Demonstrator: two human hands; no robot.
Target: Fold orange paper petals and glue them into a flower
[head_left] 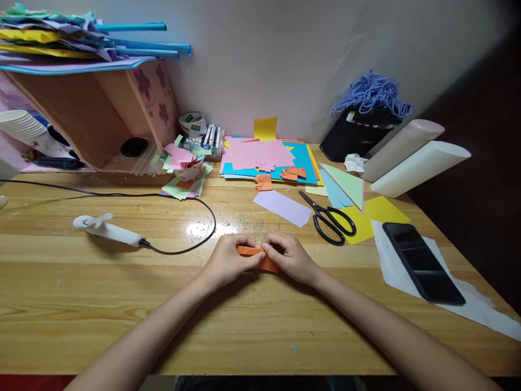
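Head view: orange paper (268,265) is pinched in the grip of left hand (228,255) and right hand (291,255), over the worktop (260,336); some folds are made, but it is judged unfinished; folded pieces (264,183), seemingly completed, are seen beyond

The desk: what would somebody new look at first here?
Probably the left hand and right hand in the middle, holding folded orange paper. Then the blue yarn atop the black container at the back right, and the black scissors beyond the right hand.
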